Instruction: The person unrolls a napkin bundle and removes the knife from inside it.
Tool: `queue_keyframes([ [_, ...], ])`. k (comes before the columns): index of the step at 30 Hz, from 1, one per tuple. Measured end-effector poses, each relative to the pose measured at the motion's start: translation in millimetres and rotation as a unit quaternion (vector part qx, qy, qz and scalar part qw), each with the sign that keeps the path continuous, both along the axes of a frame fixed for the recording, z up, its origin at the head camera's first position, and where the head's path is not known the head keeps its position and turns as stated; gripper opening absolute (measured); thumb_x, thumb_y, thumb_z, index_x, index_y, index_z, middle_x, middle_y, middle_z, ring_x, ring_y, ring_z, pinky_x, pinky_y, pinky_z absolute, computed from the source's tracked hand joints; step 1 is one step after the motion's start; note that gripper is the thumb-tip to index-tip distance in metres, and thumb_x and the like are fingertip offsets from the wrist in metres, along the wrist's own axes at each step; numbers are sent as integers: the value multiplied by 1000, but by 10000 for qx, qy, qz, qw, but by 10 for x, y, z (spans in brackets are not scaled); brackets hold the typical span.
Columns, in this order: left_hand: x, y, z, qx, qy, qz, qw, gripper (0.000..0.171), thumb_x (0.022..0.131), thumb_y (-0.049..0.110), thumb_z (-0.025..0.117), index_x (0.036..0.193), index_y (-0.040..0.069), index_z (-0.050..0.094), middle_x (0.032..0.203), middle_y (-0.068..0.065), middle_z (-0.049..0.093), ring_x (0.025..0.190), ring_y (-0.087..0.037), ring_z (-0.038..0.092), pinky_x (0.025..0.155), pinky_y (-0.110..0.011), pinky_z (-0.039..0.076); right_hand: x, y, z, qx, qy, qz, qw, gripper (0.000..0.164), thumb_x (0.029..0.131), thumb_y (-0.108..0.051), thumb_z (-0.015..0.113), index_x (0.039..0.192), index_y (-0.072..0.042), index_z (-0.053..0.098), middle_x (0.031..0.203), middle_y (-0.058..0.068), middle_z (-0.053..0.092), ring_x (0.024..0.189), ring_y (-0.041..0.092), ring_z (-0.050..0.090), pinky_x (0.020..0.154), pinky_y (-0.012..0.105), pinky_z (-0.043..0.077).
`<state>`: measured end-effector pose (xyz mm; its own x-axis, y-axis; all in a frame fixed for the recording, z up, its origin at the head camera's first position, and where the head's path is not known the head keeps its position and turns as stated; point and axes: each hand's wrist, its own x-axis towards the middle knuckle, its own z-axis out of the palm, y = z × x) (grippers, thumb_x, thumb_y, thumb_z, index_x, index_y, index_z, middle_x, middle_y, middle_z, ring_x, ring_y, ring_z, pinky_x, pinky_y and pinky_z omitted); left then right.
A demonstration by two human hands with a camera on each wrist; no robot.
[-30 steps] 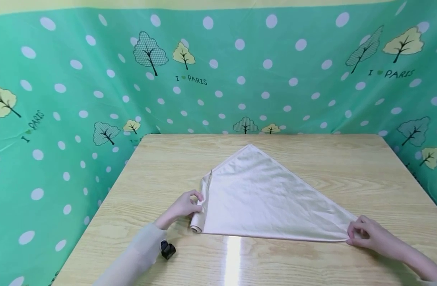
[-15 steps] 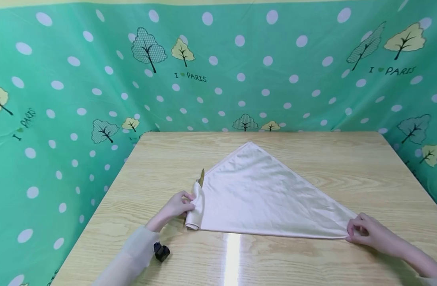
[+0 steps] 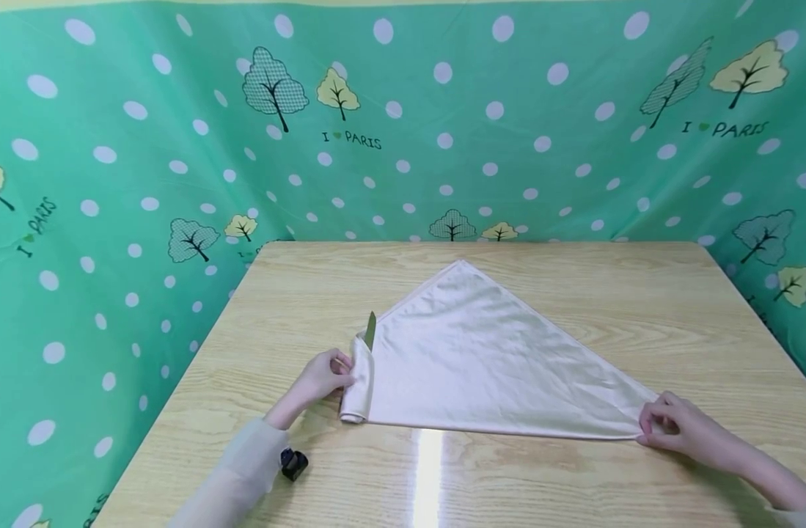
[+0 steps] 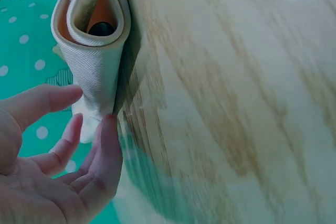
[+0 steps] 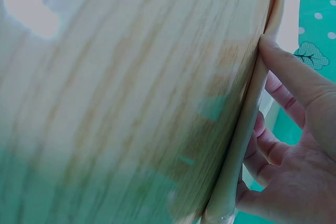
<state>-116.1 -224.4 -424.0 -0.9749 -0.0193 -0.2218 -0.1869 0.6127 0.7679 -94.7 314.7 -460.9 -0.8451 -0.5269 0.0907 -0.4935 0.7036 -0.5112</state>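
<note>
A pale satin cloth [image 3: 482, 359] lies spread as a triangle on the table, its peak pointing away. Its left part is wound into a roll [image 3: 357, 385]. From the roll's far end sticks a pointed knife blade [image 3: 370, 331]. Inside the near end, in the left wrist view, a dark round end [image 4: 102, 28] shows. My left hand [image 3: 322, 375] holds the roll's outer side between thumb and bent fingers. At the far right corner of the cloth, my right hand [image 3: 686, 433] pinches the near edge, thumb on the hem in the right wrist view.
The wooden table [image 3: 541, 484] reflects a bright strip of light in front of the cloth. A black device [image 3: 293, 464] sits at the left sleeve's cuff. Behind and beside the table hangs a green dotted curtain [image 3: 403, 139] with printed trees.
The left hand and the roll have shifted slightly left. The knife blade, earlier a thin line at the roll's top, now shows its flat side. The right hand keeps its place.
</note>
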Motion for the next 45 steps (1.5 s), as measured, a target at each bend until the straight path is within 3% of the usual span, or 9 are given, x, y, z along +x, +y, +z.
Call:
queue_keyframes([
  [4, -4, 3, 4, -382, 455, -267, 9979, 21, 72, 4, 67, 89, 0, 56, 76, -5, 56, 68, -14, 52, 57, -23, 44, 0, -10, 9, 4, -114, -11, 9999, 17, 75, -19, 69, 72, -17, 52, 72, -8, 36, 66, -2, 31, 52, 20, 26],
  [6, -11, 10, -4, -450, 713, -600, 9946, 20, 73, 5, 67, 90, 2, 57, 74, -4, 55, 66, -13, 51, 56, -23, 44, -6, -10, 0, -53, 13, 6, 10000, 18, 73, -17, 70, 72, -19, 52, 72, -9, 37, 65, -3, 32, 52, 19, 27],
  [11, 3, 44, -17, -824, 1248, -1881, 9707, 18, 76, 6, 64, 92, 3, 60, 74, -1, 53, 66, -11, 48, 58, -21, 42, -13, -3, -43, -260, 496, 126, 9983, 26, 67, -10, 74, 72, -24, 51, 72, -14, 36, 65, -4, 32, 51, 19, 27],
  [15, 53, 48, -46, -1243, 1266, -2378, 9550, 18, 76, 13, 67, 92, 6, 61, 77, -1, 50, 69, -12, 46, 60, -20, 40, -1, -4, -69, -408, 553, 217, 9974, 27, 67, -9, 74, 72, -22, 51, 73, -13, 36, 66, -3, 32, 51, 19, 26],
  [18, 72, 45, -69, -1435, 1355, -2414, 9501, 18, 75, 15, 68, 89, 7, 61, 76, -1, 48, 68, -12, 45, 59, -20, 38, 10, -8, -73, -379, 455, 176, 9981, 26, 68, -10, 74, 73, -23, 51, 74, -12, 36, 66, -3, 32, 51, 19, 27],
  [22, 61, 38, -90, -1494, 1471, -2321, 9498, 17, 72, 13, 70, 83, 8, 59, 70, 1, 45, 63, -9, 40, 55, -20, 35, 9, -12, -61, -217, 252, -9, 9994, 24, 70, -13, 73, 73, -24, 52, 73, -11, 36, 66, -3, 32, 52, 19, 27],
  [28, 20, 13, -146, -1466, 1336, -2272, 9534, 19, 70, 11, 72, 81, 8, 58, 62, 2, 43, 55, -4, 35, 51, -20, 32, -3, 5, -61, -60, 119, 30, 9999, 20, 73, -15, 70, 73, -24, 52, 73, -11, 36, 65, -3, 31, 52, 19, 26],
  [33, 7, 1, -140, -1376, 1316, -2240, 9558, 19, 69, 9, 73, 81, 7, 59, 59, 3, 42, 53, -4, 35, 50, -20, 33, -3, 14, -73, -136, 280, 68, 9995, 22, 71, -14, 71, 72, -22, 52, 73, -12, 36, 66, -3, 31, 52, 18, 26],
  [45, 7, -38, -121, -1336, 1087, -1793, 9686, 21, 66, 4, 72, 85, 5, 63, 60, 4, 46, 55, -7, 40, 50, -21, 36, 4, 18, -44, -197, 223, 37, 9996, 23, 70, -12, 72, 73, -22, 51, 74, -11, 36, 65, -3, 31, 52, 19, 26],
])
